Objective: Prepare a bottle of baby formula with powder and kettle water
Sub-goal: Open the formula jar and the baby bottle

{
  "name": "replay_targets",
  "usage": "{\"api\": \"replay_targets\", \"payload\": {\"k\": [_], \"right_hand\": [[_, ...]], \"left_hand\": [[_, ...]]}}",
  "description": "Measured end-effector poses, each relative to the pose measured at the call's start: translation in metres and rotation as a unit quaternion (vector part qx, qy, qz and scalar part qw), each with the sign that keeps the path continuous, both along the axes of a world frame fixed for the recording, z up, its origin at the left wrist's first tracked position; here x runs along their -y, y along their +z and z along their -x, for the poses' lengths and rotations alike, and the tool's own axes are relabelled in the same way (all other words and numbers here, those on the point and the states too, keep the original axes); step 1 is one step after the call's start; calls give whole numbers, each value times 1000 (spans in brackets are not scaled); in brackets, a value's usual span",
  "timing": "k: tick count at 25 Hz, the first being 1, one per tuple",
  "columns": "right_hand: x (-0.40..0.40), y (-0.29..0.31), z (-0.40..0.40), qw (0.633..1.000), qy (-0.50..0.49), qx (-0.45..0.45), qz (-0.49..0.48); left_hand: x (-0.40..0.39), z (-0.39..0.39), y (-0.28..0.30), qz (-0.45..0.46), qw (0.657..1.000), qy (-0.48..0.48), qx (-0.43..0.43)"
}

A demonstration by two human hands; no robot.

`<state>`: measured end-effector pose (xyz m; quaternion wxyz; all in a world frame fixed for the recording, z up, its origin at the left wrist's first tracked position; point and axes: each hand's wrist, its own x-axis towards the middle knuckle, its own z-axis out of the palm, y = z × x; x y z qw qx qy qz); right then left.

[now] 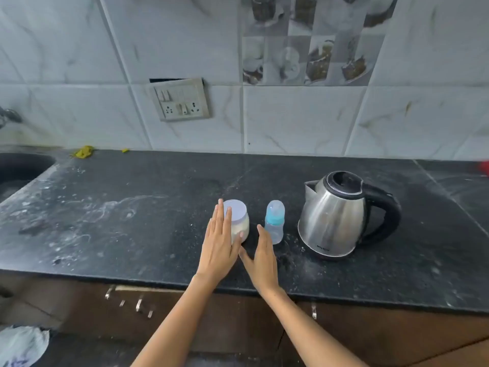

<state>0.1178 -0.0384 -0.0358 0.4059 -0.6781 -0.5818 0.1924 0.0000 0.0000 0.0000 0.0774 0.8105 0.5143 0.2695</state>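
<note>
A small clear jar of pale powder [240,226] with a white lid stands on the dark countertop [132,207]. My left hand [219,242] is flat and open in front of the jar's left side, its fingers overlapping it. Right of the jar stands a clear baby bottle [275,221] with a blue collar and a clear cap. My right hand [262,258] is open just in front of the bottle, holding nothing. A steel electric kettle [336,215] with a black handle and closed lid stands to the right.
A dark sink [18,170] lies at the far left, with yellow scraps [84,152] behind it. A switch and socket plate [182,102] is on the tiled wall. Drawer handles [137,303] show below the counter's front edge. A red object [484,168] sits at the right edge.
</note>
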Motion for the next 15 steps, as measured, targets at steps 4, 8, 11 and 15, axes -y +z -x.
{"api": "replay_targets", "payload": {"k": [4, 8, 11, 15], "right_hand": [[-29, -7, 5, 997, -20, -54, 49], [-51, -15, 11, 993, -22, -101, 48], [-63, -16, 15, 989, -13, -143, 40], [-73, -17, 12, 986, -25, -165, 20]], "left_hand": [[-32, 5, 7, 50, 999, 7, -8], [-54, 11, 13, 77, 996, -32, 7], [-65, 13, 22, 114, 991, -39, 58], [-81, 12, 27, 137, 986, -93, 24]]}}
